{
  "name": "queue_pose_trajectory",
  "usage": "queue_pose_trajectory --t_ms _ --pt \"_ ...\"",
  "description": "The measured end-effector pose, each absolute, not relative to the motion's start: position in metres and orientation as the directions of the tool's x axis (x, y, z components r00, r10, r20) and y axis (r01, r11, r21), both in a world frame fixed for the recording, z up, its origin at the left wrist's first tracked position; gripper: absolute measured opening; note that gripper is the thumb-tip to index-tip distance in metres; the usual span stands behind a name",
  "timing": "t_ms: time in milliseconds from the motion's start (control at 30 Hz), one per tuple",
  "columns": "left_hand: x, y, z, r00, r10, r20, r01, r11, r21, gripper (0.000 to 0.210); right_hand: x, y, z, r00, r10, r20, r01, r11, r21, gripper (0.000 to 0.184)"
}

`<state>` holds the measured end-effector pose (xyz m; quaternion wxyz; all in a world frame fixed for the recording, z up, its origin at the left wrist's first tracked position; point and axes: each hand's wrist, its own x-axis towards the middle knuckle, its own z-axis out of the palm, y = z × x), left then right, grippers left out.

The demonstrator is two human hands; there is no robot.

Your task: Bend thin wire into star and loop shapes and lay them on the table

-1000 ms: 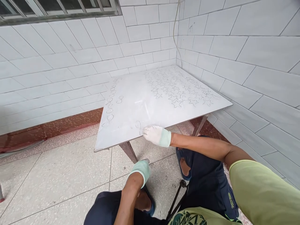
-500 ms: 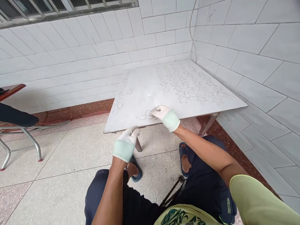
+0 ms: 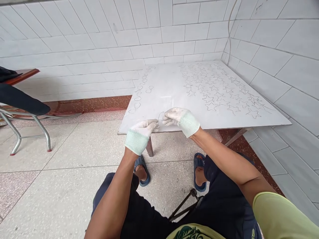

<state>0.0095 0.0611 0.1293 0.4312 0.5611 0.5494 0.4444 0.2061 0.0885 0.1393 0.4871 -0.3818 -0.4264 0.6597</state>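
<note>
Both my hands wear white work gloves with pale green cuffs. Above the front edge of the white tabletop (image 3: 159, 89), a thin bent wire loop (image 3: 159, 115) runs between my hands. My right hand (image 3: 174, 117) pinches it from the right. My left hand (image 3: 147, 127) has its thumb and fingers closed on the wire's left end. Several star-shaped wire pieces (image 3: 213, 88) lie spread over the table's right half. Along its left side lies a column of looped wire pieces (image 3: 137, 98), with one more looped piece (image 3: 149, 89) a little inward.
White tiled walls (image 3: 124, 36) meet behind and right of the table, and a cable (image 3: 229, 30) hangs in the corner. At far left stand a metal-legged stool (image 3: 31, 132) and a red-brown table edge (image 3: 22, 76). A dark folded stand (image 3: 184, 202) sits between my legs.
My left hand has risen to the table edge and taken hold of the wire. My right hand has lifted the wire loop off the tabletop. The view has shifted left and down.
</note>
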Motion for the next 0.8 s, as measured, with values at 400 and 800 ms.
queue_pose_trajectory --t_ms 400,800 --pt "0.004 0.043 0.112 -0.045 0.998 0.039 0.26 -0.026 0.965 0.032 0.213 0.08 0.12 -0.288 0.947 -0.142 -0.15 -0.191 -0.97 0.021" --pt "0.006 0.036 0.107 0.157 0.983 -0.095 0.219 0.059 0.974 0.035 0.212 0.074 0.132 -0.352 0.93 -0.104 0.013 -0.107 -0.994 0.022"
